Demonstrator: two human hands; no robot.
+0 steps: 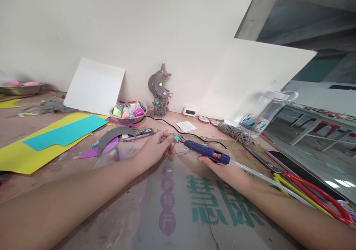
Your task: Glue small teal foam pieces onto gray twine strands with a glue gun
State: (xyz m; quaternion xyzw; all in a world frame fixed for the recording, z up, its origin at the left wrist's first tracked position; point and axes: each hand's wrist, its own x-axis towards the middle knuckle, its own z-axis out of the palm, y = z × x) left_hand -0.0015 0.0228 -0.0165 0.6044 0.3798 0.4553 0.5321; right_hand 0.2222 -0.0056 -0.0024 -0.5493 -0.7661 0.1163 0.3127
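Observation:
In the middle of the head view, my left hand (161, 145) is closed in a pinch on a small turquoise star (176, 138). My right hand (213, 162) grips a blue hot glue gun (207, 152) from below. A long clear glue stick (267, 177) runs out of its back end toward the lower right. The gun's nozzle points left, close to the star; whether they touch I cannot tell. Beneath both hands lies a translucent plastic sheet (119, 213) over printed cardboard (180, 227).
Grey crescent (112, 134), yellow sheet (16, 157) and blue sheet (66, 133) lie left. Behind stand a bowl of clay packets (129, 118), a decorated moon ornament (160, 90) and a white timer (190, 111). Grey yarn (236, 133), a plastic jug (258, 118), scissors (311, 194) and a phone (302, 172) sit right.

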